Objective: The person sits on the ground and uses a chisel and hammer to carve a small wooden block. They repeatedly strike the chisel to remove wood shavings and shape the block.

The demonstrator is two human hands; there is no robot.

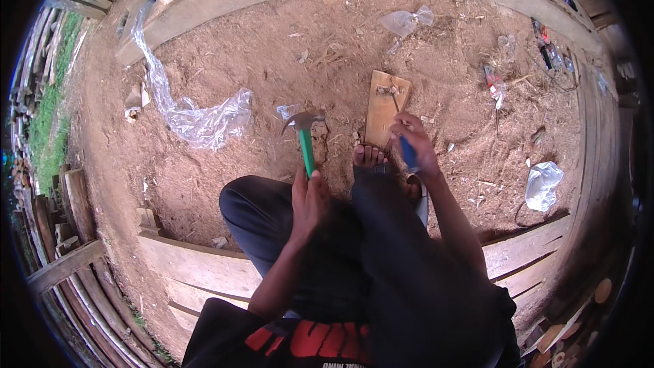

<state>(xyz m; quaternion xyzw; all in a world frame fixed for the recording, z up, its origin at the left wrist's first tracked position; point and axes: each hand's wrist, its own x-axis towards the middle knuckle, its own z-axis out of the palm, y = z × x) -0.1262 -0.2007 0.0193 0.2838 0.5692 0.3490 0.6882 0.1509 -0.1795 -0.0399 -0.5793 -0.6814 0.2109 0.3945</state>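
Observation:
My left hand [308,199] is closed round the green handle of a claw hammer [306,146], whose rusty head is raised above the dirt. In my right hand [419,143] is a blue-handled screwdriver [409,155], judging by its thin metal shaft. That shaft slants up to a rough, chipped recess near the far end of a wooden board [381,116]. Loose wood chips lie in and around the recess. The board rests on the ground, its near end against the toes of my bare foot [370,155]. Whether the tip touches the wood I cannot tell.
Crumpled clear plastic [204,119] stretches over the dirt floor on the left. A clear bag [407,22] lies beyond the board, a white bag [543,186] at right. Red tools and a cord [548,48] lie by the right wall. Wooden planks [204,262] run behind my legs.

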